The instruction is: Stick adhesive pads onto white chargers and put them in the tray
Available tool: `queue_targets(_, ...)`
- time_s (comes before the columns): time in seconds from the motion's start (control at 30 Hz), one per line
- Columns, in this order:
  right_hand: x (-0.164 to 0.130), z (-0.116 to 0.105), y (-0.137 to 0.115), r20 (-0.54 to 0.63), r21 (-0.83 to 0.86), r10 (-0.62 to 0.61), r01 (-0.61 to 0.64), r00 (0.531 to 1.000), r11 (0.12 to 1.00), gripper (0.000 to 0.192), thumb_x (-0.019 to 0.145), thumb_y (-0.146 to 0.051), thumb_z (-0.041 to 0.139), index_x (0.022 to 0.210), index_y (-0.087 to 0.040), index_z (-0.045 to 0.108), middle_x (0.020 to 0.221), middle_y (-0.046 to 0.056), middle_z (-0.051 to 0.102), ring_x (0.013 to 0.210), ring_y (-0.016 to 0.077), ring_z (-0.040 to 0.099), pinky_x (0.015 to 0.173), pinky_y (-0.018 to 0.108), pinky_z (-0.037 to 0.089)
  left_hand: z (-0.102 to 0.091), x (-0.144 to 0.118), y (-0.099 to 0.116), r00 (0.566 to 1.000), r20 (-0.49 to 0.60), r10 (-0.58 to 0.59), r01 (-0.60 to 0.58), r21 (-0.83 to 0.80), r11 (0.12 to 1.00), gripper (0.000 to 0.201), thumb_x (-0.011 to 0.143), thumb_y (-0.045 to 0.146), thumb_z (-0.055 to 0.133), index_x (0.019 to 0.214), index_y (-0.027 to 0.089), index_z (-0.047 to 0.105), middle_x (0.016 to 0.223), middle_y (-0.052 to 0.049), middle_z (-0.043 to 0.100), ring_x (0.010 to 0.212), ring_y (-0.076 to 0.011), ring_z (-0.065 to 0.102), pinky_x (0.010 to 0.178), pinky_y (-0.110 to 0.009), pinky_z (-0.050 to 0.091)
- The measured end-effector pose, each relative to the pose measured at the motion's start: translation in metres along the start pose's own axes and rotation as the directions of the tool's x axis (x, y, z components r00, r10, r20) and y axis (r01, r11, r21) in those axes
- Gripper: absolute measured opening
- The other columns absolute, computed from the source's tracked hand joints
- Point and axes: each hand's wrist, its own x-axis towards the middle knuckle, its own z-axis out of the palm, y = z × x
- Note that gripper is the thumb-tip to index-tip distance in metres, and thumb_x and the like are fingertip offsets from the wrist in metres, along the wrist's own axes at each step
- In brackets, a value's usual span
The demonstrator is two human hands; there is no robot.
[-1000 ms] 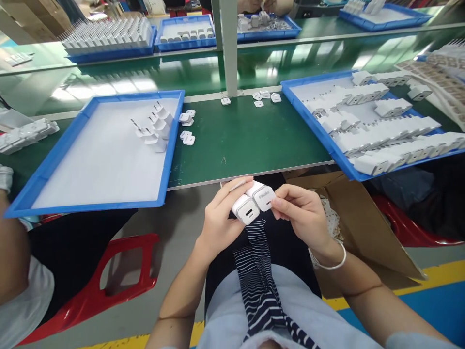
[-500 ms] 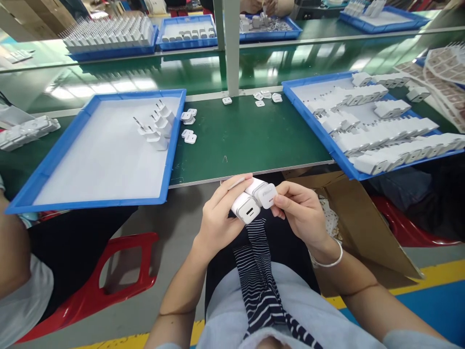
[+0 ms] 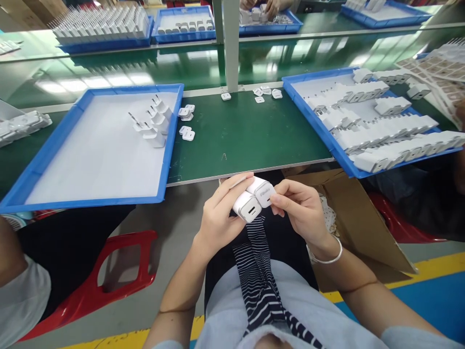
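Note:
My left hand [image 3: 217, 213] is wrapped round two white chargers side by side, their ends turned toward me. The nearer charger [image 3: 247, 207] shows a wide dark port and a small slot in its face. On the end of the other charger lies a white end cap [image 3: 265, 194] with grey lettering and a small slot. My right hand [image 3: 303, 208] pinches the cap's right edge between thumb and fingers. Both hands are over my lap, just in front of the green table [image 3: 254, 140]. The chargers' far ends are hidden by my left fingers.
A blue tray [image 3: 90, 145] at left holds several pronged chargers along its right side. Small white caps [image 3: 188, 134] lie beside it, more near the post [image 3: 231, 48]. The right blue tray [image 3: 316, 127] carries rows of chargers. Below right stands a cardboard box [image 3: 356, 218]; a person sits at left.
The end cap in my right fingers has turned and come closer against the charger's end, its lettering now clearer. My left hand keeps its hold. The whole view has shifted slightly.

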Motion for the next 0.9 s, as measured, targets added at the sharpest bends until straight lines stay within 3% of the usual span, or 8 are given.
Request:
queue_targets(0.27,0.000,0.000,-0.003,-0.001,-0.013,0.038,-0.038,0.999,0.999,0.027,0.090,-0.028,0.076,0.068,-0.018,0.064,0.058,-0.003,0.060,0.051,0.0060,0.048,0.048,0.020,0.035,0.000,-0.001,0.001,1.000,0.003,-0.002,0.002,0.032,0.999,0.044,0.088,0.012,0.071,0.130,0.020,0.065,0.129,-0.011,0.072,0.114,-0.0213,0.073,0.101,-0.035,0.062)
queue_targets(0.63,0.005,0.001,-0.009,0.021,-0.011,0.134,-0.134,0.991,0.991,0.036,0.086,-0.033,0.078,0.060,-0.017,0.058,0.051,-0.004,0.054,0.046,0.0060,0.040,0.045,0.022,0.028,0.002,-0.002,-0.002,0.999,0.019,0.034,-0.034,-0.019,0.999,0.047,0.085,0.003,0.068,0.130,0.016,0.064,0.129,-0.013,0.071,0.116,-0.0216,0.072,0.102,-0.035,0.061)
queue_targets(0.9,0.008,0.003,-0.015,0.004,-0.026,0.196,-0.196,0.981,0.980,0.038,0.079,-0.037,0.082,0.059,-0.018,0.056,0.049,-0.004,0.054,0.043,0.0057,0.039,0.043,0.022,0.026,0.002,-0.002,-0.001,1.000,0.015,0.000,0.000,-0.002,1.000,0.042,0.088,0.012,0.069,0.129,0.022,0.065,0.129,-0.009,0.073,0.115,-0.0225,0.073,0.101,-0.037,0.062)
